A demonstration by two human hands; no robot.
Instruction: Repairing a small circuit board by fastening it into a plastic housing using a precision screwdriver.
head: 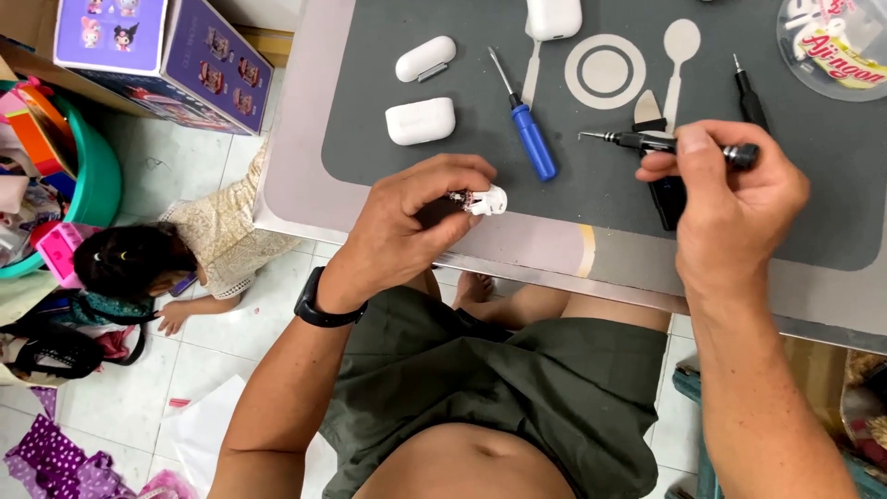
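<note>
Two hands work at the near edge of a table whose grey mat (591, 199) stops just short of that edge. The left hand (411, 222) pinches a small white earbud part (487, 200) between thumb and fingertips, right over the mat's near border. The right hand (730, 199) is closed around a dark precision screwdriver (647, 140), tip pointing left (a flat black item lies partly hidden beneath it). Open mat separates the hands. Toward the far edge lie three white earbud cases (420, 121), lids closed, contents unseen. One blue-handled screwdriver (529, 125) lies between them and the right hand; one black screwdriver (748, 97) lies farther right. A clear round lid (836, 46) sits at the far right corner.
</note>
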